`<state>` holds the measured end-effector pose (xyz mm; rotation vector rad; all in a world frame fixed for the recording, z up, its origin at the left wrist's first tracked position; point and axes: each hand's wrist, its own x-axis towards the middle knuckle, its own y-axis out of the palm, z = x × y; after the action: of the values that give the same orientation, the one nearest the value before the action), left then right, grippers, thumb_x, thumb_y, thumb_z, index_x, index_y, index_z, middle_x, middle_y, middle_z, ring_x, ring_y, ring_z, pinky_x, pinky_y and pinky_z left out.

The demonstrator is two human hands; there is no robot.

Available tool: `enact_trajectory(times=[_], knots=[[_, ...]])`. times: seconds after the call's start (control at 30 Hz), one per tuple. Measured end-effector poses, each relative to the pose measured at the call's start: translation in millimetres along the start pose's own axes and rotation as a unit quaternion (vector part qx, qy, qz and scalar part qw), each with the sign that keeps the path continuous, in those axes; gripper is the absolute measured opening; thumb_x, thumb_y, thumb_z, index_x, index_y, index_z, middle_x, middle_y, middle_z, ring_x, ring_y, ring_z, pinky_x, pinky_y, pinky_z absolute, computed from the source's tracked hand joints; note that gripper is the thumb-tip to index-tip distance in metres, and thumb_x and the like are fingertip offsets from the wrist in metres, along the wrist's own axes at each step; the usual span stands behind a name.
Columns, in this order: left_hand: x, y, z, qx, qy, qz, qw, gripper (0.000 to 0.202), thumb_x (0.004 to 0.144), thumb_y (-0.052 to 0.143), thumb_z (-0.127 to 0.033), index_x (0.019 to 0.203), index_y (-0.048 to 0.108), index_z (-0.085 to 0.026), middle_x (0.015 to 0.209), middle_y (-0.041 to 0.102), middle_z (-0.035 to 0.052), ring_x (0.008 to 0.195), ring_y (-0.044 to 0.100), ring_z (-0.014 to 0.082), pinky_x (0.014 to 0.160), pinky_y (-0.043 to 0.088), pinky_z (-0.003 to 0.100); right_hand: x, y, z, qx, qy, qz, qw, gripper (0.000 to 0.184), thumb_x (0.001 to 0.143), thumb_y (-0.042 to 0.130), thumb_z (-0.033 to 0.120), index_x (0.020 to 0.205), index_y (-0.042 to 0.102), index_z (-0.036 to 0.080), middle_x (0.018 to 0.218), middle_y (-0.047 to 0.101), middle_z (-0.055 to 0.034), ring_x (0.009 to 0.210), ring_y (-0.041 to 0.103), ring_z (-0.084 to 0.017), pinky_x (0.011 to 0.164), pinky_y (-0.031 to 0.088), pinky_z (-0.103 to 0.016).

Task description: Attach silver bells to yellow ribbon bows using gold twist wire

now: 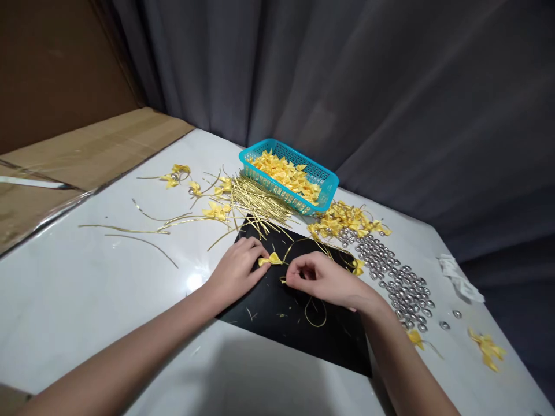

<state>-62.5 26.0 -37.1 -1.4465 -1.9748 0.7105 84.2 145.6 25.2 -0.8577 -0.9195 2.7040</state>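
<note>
Grey curtain (368, 86) behind; white counter (108, 300) below it, cardboard (87, 147) at its far left; black mat (277, 338) on the counter in front of us; blue basket (328, 193) behind the mat, loaded with loose yellow bows (286, 170).

Our left hand (243, 260) has thumb and fingers clamped on the left end of one bow (274, 258), over the middle of the mat; our right hand (323, 280), just beside it, has its fingertips pinched together on a gold cord (283, 281); we can't tell whether that cord runs through the bow or only passes near it.

Gold bundle (260, 199) lies against the basket's near side; yellow heap (347, 218) on its right, with cords and rings mixed in, so we'd judge those pieces at least partly made up; loose metal rings (410, 294) spread to the right of the mat; single corded bow (217, 211) to the left of the bundle; small gold scraps (281, 315) on the mat.

Progress, our judgement: a fair batch done, the bow in hand mid-way, plenty of bows, cords and rings left; we see no ring on the held bow.
</note>
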Motion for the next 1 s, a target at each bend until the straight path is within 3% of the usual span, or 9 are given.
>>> enact_trajectory(times=[0.13, 0.27, 0.43, 0.63, 0.77, 1.0], knots=[[0.8, -3.6, -0.2, -0.092, -0.016, 0.023, 0.995, 0.013, 0.082, 0.053, -0.023, 0.085, 0.063, -0.015, 0.08, 0.065, 0.0048, 0.078, 0.058, 0.0184, 0.072, 0.045, 0.03, -2.7, 3.5, 2.2, -0.039, -0.081, 0.018, 0.996, 0.017, 0.081, 0.055, 0.027, 0.077, 0.064, 0.014, 0.063, 0.054, 0.0011, 0.053, 0.04, -0.006, 0.048, 0.029, -0.017], [0.5, -4.7, -0.9, -0.234, -0.09, 0.06, 0.966, 0.017, 0.075, 0.061, -0.027, 0.082, 0.069, -0.014, 0.071, 0.068, 0.0038, 0.063, 0.058, 0.0144, 0.058, 0.044, 0.024, -2.0, 7.2, 7.1, -0.074, -0.118, -0.057, 0.989, 0.015, 0.083, 0.053, 0.024, 0.075, 0.062, 0.015, 0.069, 0.057, 0.0005, 0.057, 0.044, -0.006, 0.053, 0.03, -0.017], [0.9, 0.1, 1.1, -0.355, -0.148, 0.08, 0.92, 0.025, 0.071, 0.065, -0.03, 0.086, 0.073, -0.012, 0.083, 0.074, 0.0084, 0.072, 0.065, 0.017, 0.066, 0.049, 0.025, 1.3, 10.3, 3.8, -0.114, -0.104, -0.105, 0.982, 0.015, 0.085, 0.052, 0.024, 0.077, 0.062, 0.016, 0.071, 0.058, 0.0005, 0.062, 0.047, -0.008, 0.055, 0.029, -0.018], [1.0, 0.2, 0.8, -0.323, -0.161, 0.073, 0.93, 0.024, 0.071, 0.063, -0.026, 0.086, 0.074, -0.011, 0.085, 0.075, 0.0092, 0.074, 0.068, 0.0191, 0.066, 0.05, 0.025, -0.3, 10.9, 7.8, -0.116, -0.122, -0.078, 0.983, 0.012, 0.083, 0.054, 0.02, 0.077, 0.063, 0.017, 0.07, 0.058, 0.0015, 0.06, 0.047, -0.007, 0.056, 0.029, -0.018], [1.0, -1.6, -1.9, -0.339, -0.151, 0.082, 0.925, 0.022, 0.071, 0.063, -0.029, 0.081, 0.075, -0.014, 0.08, 0.075, 0.0069, 0.07, 0.067, 0.0175, 0.064, 0.049, 0.024, 3.9, 13.7, 8.1, -0.132, -0.098, -0.115, 0.98, 0.015, 0.084, 0.054, 0.024, 0.076, 0.063, 0.016, 0.066, 0.056, 0.0016, 0.06, 0.046, -0.008, 0.056, 0.028, -0.019], [1.9, -5.5, -3.8, -0.343, -0.181, 0.071, 0.919, 0.024, 0.068, 0.065, -0.028, 0.079, 0.075, -0.01, 0.076, 0.075, 0.0104, 0.064, 0.065, 0.0168, 0.059, 0.047, 0.024, 6.1, 16.6, 6.6, -0.132, -0.069, -0.158, 0.976, 0.016, 0.084, 0.054, 0.024, 0.074, 0.063, 0.016, 0.067, 0.056, 0.0012, 0.06, 0.046, -0.008, 0.055, 0.028, -0.019]])
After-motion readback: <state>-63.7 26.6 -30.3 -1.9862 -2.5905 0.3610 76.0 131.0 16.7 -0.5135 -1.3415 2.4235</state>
